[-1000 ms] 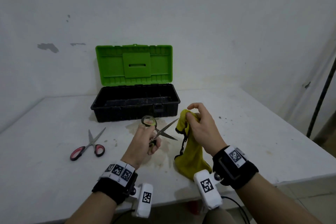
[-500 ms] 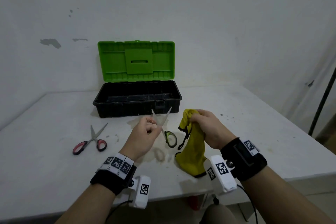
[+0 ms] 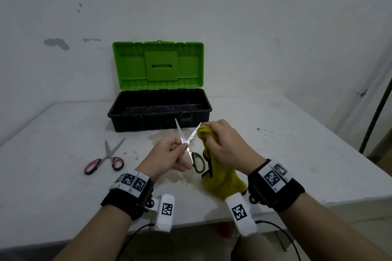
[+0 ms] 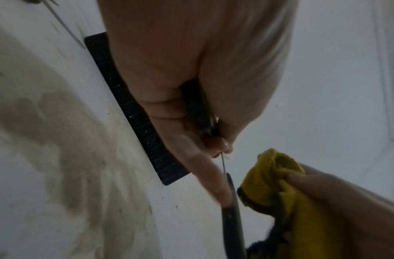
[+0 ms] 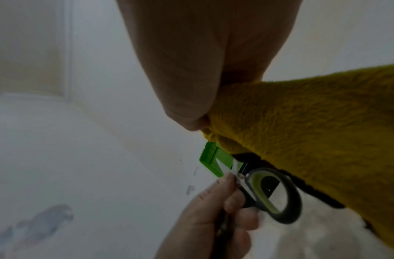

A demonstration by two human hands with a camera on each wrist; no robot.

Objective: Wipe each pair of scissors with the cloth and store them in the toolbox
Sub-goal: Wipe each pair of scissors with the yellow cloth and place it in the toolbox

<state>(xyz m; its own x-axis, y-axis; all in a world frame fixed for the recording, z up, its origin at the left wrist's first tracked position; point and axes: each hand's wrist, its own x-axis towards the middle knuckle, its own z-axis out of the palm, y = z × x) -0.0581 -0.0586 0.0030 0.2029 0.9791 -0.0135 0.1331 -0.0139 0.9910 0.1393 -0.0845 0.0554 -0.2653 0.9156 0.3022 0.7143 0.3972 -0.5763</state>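
Both hands are busy: the left hand [image 3: 169, 155] pinches the green-handled scissors [image 3: 188, 146], blades splayed toward 12 o'clock; the right hand [image 3: 228, 146] bunches the cloth [image 3: 220, 178] just beside them at 3 o'clock.

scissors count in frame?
2. The green-handled scissors are held blades-up in the left hand, beside the yellow cloth. The red-handled scissors lie on the table, left of the toolbox, whose visible interior shows none.
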